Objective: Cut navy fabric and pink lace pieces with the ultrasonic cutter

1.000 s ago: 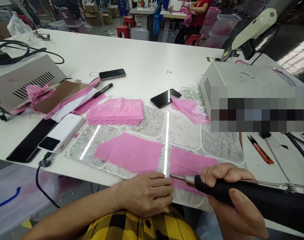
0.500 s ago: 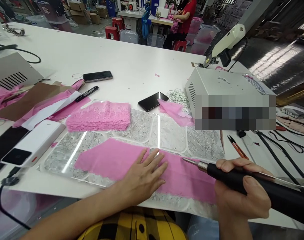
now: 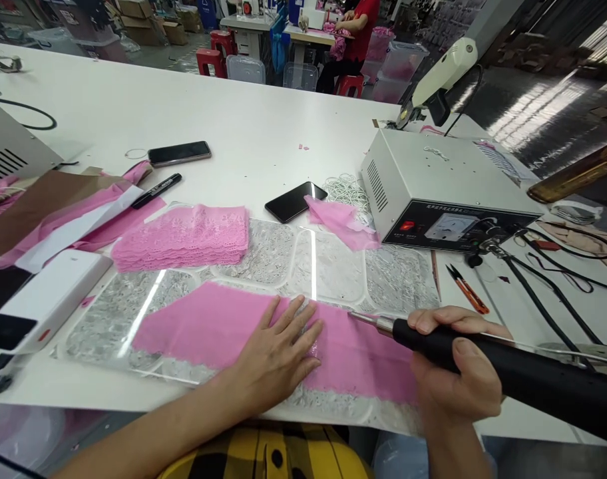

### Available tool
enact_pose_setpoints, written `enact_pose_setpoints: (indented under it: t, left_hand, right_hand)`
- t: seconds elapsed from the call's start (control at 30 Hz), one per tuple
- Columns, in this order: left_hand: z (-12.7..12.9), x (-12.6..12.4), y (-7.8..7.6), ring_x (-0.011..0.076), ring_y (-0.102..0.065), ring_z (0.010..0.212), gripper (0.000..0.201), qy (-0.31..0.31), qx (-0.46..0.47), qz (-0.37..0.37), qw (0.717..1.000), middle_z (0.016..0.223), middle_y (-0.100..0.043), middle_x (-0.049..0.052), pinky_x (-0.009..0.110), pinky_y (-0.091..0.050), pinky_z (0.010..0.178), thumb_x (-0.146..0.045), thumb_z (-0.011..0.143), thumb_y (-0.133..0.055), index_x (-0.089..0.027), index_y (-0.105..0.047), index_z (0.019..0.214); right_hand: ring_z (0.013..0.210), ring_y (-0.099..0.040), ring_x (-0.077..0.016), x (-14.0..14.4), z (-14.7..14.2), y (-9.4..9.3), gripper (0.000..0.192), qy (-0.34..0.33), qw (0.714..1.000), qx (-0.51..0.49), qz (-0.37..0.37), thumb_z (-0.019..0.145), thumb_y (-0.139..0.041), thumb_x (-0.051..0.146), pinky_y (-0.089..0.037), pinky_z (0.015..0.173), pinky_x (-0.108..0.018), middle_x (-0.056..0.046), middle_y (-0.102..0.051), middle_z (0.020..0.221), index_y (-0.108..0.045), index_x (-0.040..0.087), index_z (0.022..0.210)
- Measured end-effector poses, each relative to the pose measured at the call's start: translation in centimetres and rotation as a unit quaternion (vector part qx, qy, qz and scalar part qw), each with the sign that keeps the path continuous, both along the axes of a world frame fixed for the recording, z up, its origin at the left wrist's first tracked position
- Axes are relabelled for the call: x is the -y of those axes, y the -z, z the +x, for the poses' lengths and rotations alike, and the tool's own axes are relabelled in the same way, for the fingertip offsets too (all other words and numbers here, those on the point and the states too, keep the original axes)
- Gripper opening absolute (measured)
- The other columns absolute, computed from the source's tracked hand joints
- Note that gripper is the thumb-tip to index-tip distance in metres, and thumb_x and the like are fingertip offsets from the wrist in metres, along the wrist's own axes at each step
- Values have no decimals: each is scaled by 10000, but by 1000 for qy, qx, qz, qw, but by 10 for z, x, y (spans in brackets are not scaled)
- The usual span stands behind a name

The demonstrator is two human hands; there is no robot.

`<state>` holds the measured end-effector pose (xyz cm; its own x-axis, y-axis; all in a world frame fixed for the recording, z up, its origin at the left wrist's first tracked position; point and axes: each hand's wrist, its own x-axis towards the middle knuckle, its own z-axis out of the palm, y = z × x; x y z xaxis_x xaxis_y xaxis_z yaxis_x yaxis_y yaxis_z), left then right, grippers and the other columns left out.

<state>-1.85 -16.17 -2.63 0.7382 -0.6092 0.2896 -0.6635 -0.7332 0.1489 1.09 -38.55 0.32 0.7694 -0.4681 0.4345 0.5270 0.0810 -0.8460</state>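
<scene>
A cut piece of pink fabric (image 3: 198, 329) lies on a grey, stone-patterned mat (image 3: 333, 266). My left hand (image 3: 278, 356) rests flat on the fabric, fingers spread, with small shiny specks beside the fingers. My right hand (image 3: 463, 372) grips a black-handled tool (image 3: 523, 369) with a slim metal tip. That tip points left and sits at the fabric's upper edge, right of my left hand; whether it touches cannot be told. Behind the fabric, at the left, is a stack of pink lace pieces (image 3: 184, 236).
A grey control box (image 3: 448, 179) with a meter stands at right, near orange snips (image 3: 468, 289) and black cables (image 3: 548, 299). Behind the mat lie a phone (image 3: 293, 201), a pink scrap (image 3: 341, 223) and another phone (image 3: 178, 154). A white power bank (image 3: 58, 293) is at left.
The whole view has shifted slightly, so most things appear further left. Both hands keep the same pose, and the tool's tip remains near the fabric's upper edge.
</scene>
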Motion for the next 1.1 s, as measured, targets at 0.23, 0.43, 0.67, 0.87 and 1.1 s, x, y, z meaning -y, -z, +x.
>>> enact_pose_setpoints:
  t: [0.23,0.43,0.67,0.87,1.1]
  left_hand:
    - [1,0,3,305,-414,1365,404,1,23,-14,1000,1428,-513,87,529,-276,1147,-384,1000,-409,-166,-561,1305]
    - [1,-1,5,296,-400,1375,396,0,26,-14,1000,1430,-513,80,521,-241,1168,-377,994,-423,-178,-569,1304]
    - [2,-2,6,283,-388,1384,399,-1,34,-9,999,1431,-512,73,509,-192,1188,-377,985,-439,-192,-566,1316]
    - [3,-2,8,269,-385,1389,404,0,41,-12,999,1435,-509,78,476,-131,1204,-379,997,-412,-179,-571,1310]
    - [4,-3,9,263,-368,1403,407,2,37,-15,999,1435,-509,77,482,-139,1208,-371,991,-426,-182,-553,1329]
  right_hand:
    - [520,-489,-121,21,-1,-7,141,78,996,-6,43,590,-518,224,-443,530,-321,18,-511,713,-538,197,727]
    - [509,-485,-126,30,-7,-5,148,94,995,-11,31,563,-523,238,-434,516,-319,20,-524,692,-544,196,703]
    - [517,-511,-130,21,-3,-2,132,69,997,-7,33,585,-544,206,-456,519,-320,17,-562,702,-556,190,715]
    - [516,-514,-130,26,0,-6,135,85,996,9,26,590,-536,204,-459,525,-320,17,-567,699,-554,189,722]
    - [483,-478,-120,52,-5,-12,143,169,985,6,40,537,-496,210,-421,490,-295,23,-529,654,-541,191,671]
